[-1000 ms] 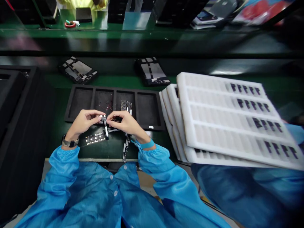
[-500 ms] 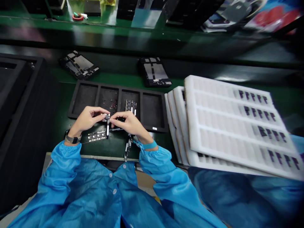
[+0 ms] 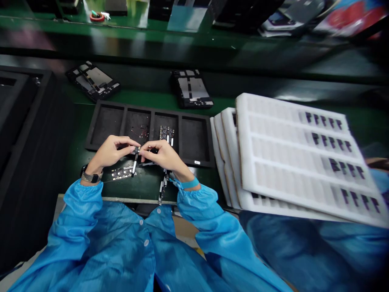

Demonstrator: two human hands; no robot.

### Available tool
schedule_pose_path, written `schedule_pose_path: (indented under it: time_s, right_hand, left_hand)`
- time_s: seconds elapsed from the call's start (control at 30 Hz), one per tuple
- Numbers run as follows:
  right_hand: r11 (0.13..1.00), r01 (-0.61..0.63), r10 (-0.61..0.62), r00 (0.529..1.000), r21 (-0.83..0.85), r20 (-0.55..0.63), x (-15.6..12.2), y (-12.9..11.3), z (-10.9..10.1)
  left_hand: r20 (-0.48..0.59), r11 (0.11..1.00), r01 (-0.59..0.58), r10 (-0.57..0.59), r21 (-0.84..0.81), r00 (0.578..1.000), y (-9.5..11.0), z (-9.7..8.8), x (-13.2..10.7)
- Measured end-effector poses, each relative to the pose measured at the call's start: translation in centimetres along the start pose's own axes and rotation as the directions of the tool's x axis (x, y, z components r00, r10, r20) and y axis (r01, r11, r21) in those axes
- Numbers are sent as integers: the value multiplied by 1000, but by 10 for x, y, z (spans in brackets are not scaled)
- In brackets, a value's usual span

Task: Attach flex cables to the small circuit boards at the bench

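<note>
Between the fingertips of my left hand (image 3: 117, 150) is a small circuit board (image 3: 136, 150). A ribbon strip (image 3: 134, 165) with a white section hangs down from it. My right hand (image 3: 161, 154) meets the board from the other side, thumb and index finger pinched at its edge. Beneath my hands, a row of joined circuit boards (image 3: 121, 173) lies on the green bench. More boards with strips (image 3: 163, 188) lie below my right wrist. Behind my fingers stands a black foam tray (image 3: 197, 163) with compartments; one holds a group of circuit boards (image 3: 166, 133), another some small reddish bits (image 3: 140, 130).
White foam trays (image 3: 247, 162) are stacked at the right, the top one with rows of dark parts. Two black device units (image 3: 97, 81) (image 3: 193, 89) lie behind the black tray. Black foam trays (image 3: 39, 121) stand at the left. A shelf (image 3: 127, 38) runs across the back.
The hanging strip has swung from nearly upright to a slant, its lower end now further left. Both hands stay together at the board; the whole view has shifted slightly.
</note>
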State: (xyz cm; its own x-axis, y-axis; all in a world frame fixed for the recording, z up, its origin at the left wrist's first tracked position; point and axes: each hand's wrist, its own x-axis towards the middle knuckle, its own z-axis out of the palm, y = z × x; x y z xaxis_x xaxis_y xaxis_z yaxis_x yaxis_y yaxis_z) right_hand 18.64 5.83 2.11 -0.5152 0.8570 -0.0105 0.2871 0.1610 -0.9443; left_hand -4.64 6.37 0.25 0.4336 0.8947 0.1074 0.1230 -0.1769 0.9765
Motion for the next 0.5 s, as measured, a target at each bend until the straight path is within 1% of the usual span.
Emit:
schedule_pose_path:
  time_s: [0.1, 0.27, 0.4, 0.5]
  right_hand:
    - [999, -24, 24, 1000, 24, 16, 0, -2, 0]
    - [994, -87, 81, 993, 59, 87, 1, -3, -4]
    - [986, -146, 133, 980, 82, 149, 1, 0, -8]
    - [986, -144, 126, 976, 86, 179, 1, 2, -9]
  left_hand:
    - [-2, 1000, -7, 7, 14, 1000, 0, 0, 0]
    - [26, 997, -40, 38, 69, 999, 2, 0, 1]
    - [57, 996, -52, 47, 77, 997, 4, 0, 2]
    - [64, 996, -43, 39, 73, 997, 4, 1, 2]
